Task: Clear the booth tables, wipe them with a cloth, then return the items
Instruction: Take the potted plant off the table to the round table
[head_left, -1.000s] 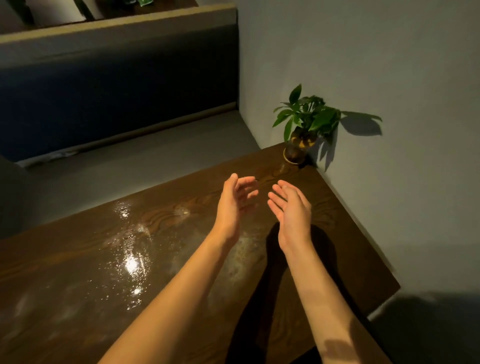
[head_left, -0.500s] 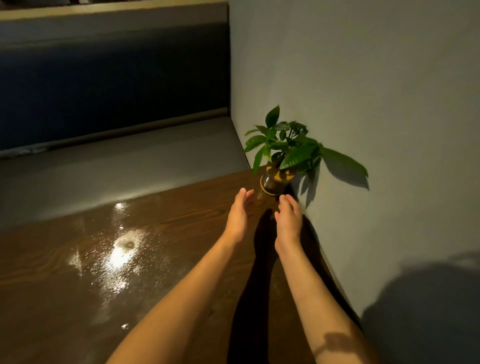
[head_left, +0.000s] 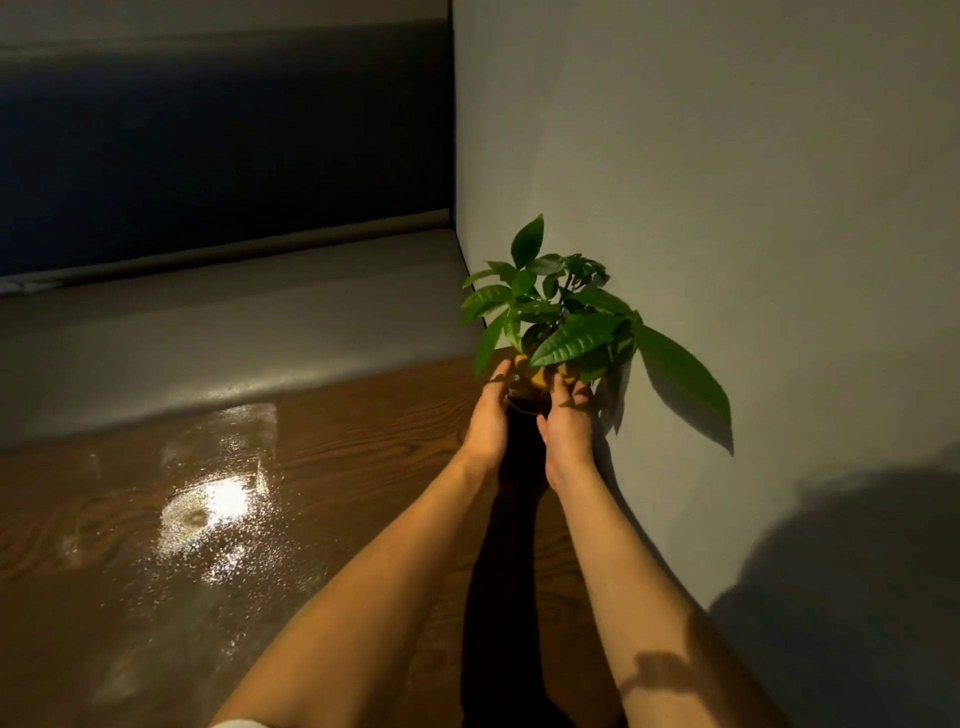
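Head view, left to right. Booth seat (head_left: 223, 312), grey cushion under dark backrest, runs along far table edge. Wooden table (head_left: 337, 441) glossy, bright wet-looking glare patch at left-centre. Left hand (head_left: 488, 415) cups pot's left side, fingers curved against it. Potted plant (head_left: 558, 322) at far right table corner, stem upright, long leaves spreading toward wall. Right hand (head_left: 569, 421) cups pot's right side. Grey wall (head_left: 727, 208) close behind, leaf shadow on it.
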